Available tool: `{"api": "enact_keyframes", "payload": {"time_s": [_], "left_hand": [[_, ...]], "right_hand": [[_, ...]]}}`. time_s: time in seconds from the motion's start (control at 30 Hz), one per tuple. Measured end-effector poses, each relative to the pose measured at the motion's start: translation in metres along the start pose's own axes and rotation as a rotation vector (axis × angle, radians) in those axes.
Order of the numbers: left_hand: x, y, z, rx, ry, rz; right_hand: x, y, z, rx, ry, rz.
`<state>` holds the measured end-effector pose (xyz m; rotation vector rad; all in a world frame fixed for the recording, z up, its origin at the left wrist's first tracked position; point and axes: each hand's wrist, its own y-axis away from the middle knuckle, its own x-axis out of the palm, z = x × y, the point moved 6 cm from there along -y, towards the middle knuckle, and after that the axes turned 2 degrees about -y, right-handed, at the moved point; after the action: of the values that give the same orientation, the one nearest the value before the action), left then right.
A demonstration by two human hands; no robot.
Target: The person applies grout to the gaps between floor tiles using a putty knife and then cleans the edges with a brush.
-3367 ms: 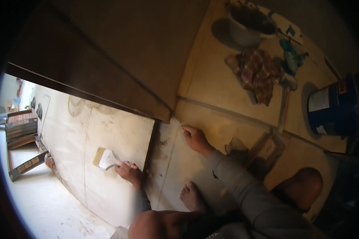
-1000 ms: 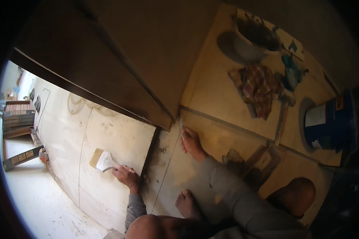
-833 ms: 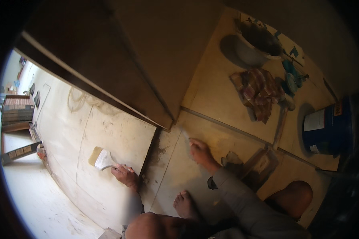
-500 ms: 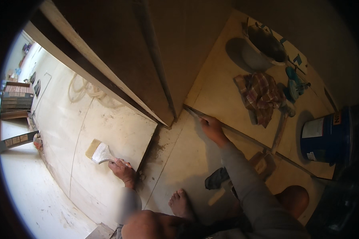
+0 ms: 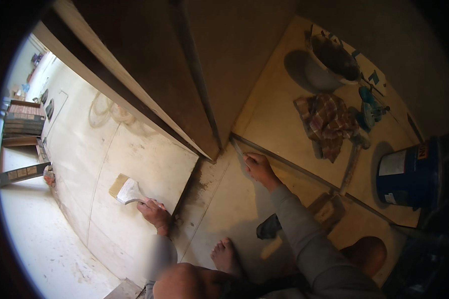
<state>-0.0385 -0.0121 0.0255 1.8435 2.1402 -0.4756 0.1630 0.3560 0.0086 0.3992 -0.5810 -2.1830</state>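
My left hand point(image 5: 155, 214) is closed round the handle of a wide paintbrush point(image 5: 128, 191) with pale bristles and a white ferrule. The brush is low over the floor tiles on the left, bristles pointing away to the left. My right hand point(image 5: 259, 169) grips a narrow, thin-bladed metal tool point(image 5: 237, 147); its handle is hidden in my fingers, and whether it is a knife or a scraper cannot be told. The blade's tip is close to the near end of the wall corner, beside a dark gap point(image 5: 289, 163) between the large cream tiles.
A dark door frame point(image 5: 194, 99) rises ahead. To the right are a bucket of dark stuff point(image 5: 334, 62), a plaid cloth point(image 5: 329, 124), a teal tool point(image 5: 369, 109) and a blue pail point(image 5: 406, 174). A black object point(image 5: 269, 227) lies near my bare foot point(image 5: 224, 254). Coiled hose point(image 5: 117, 117) lies left.
My right hand has shifted slightly left and toward me, and more of the blade shows beside the gap. The left hand with the paintbrush has barely moved.
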Motion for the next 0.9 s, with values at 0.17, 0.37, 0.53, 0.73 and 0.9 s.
{"api": "enact_keyframes", "payload": {"time_s": [0.17, 0.37, 0.53, 0.73, 0.9], "left_hand": [[0.002, 0.0, 0.008, -0.052, 0.154, 0.022], [0.001, 0.003, -0.002, -0.046, 0.113, -0.002], [0.009, 0.003, -0.001, -0.03, 0.16, 0.047], [0.0, 0.001, 0.003, -0.027, 0.145, 0.03], [0.009, 0.003, 0.001, -0.004, 0.125, 0.041]], "right_hand": [[-0.007, -0.001, -0.012, -0.269, 0.062, -0.143], [0.025, 0.013, -0.002, 0.075, -0.181, 0.031], [-0.009, 0.032, -0.007, -0.235, 0.239, -0.177], [-0.043, 0.052, -0.001, -0.32, 0.266, -0.233], [-0.063, 0.024, -0.015, -0.261, 0.215, -0.2]]}}
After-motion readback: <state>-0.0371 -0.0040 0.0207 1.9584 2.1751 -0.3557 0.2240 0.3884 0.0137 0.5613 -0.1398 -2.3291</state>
